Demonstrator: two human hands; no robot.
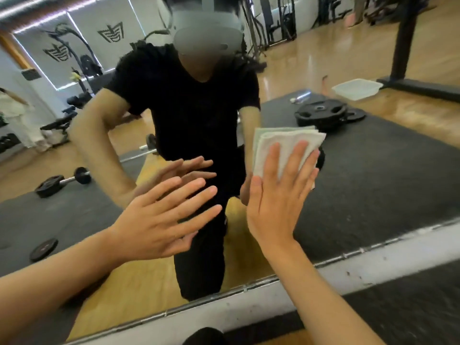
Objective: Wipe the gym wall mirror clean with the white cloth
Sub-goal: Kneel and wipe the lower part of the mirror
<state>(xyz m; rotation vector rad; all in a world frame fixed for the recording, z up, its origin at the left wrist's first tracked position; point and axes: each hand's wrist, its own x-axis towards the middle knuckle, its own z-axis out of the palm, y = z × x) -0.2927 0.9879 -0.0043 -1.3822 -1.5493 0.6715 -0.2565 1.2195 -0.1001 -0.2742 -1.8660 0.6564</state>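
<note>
Mirror (pixel 373 185): a wall mirror fills most of the view and reflects a gym floor with black mats.
Reflection: a person in black clothing (pixel 199 108) kneels facing the glass.
Left hand (pixel 159 220): empty, with fingers straight and spread, just before the glass; whether it touches cannot be told.
Right hand (pixel 276 195): flat, with fingers straight and spread, pressing the cloth against the mirror.
White cloth (pixel 286 143): folded, flat on the glass, showing above the right fingertips.
Weight plates (pixel 321 115): reflected, stacked on a mat.
Dumbbell (pixel 62 181): reflected, lying at the left.
White tray (pixel 357 88): reflected, on the wooden floor.
</note>
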